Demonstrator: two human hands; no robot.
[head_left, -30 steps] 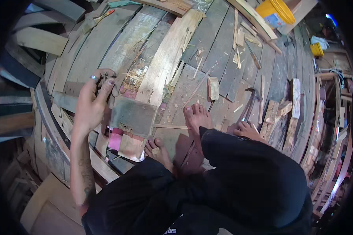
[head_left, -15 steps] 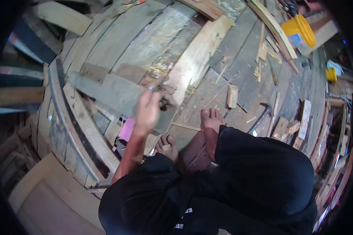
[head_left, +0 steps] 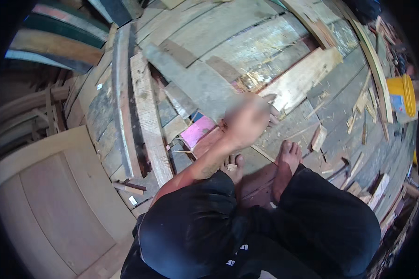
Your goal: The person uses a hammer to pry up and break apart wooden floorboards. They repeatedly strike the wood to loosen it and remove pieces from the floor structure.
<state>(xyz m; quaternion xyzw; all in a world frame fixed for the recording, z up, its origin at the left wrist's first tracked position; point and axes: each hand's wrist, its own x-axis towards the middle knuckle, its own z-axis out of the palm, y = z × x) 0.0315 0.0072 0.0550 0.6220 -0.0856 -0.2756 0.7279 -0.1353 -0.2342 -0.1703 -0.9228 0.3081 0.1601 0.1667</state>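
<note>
My left hand (head_left: 249, 118) is stretched out in front of my knees and is smeared by motion. It sits at the near end of a long grey plank (head_left: 191, 76) that lies diagonally across the wooden floor. Something small and dark shows at its fingers, but the blur hides whether they grip it. A pink flat piece (head_left: 198, 131) lies just left of my wrist. A pale, freshly cut plank (head_left: 307, 76) lies right of the hand. My bare feet (head_left: 288, 156) rest on the boards below it. My right hand is out of sight.
A hammer (head_left: 340, 168) lies right of my feet among wood offcuts. A yellow bucket (head_left: 398, 95) stands at the far right. A narrow pale board (head_left: 149, 121) runs down the left, and beyond it lies a large curved wooden panel (head_left: 46, 195). Painted planks are stacked at the upper left.
My view has swung to the left, bringing the curved panel into sight. My left hand has shifted toward the near end of the grey plank and is now blurred. My right hand has dropped out of sight.
</note>
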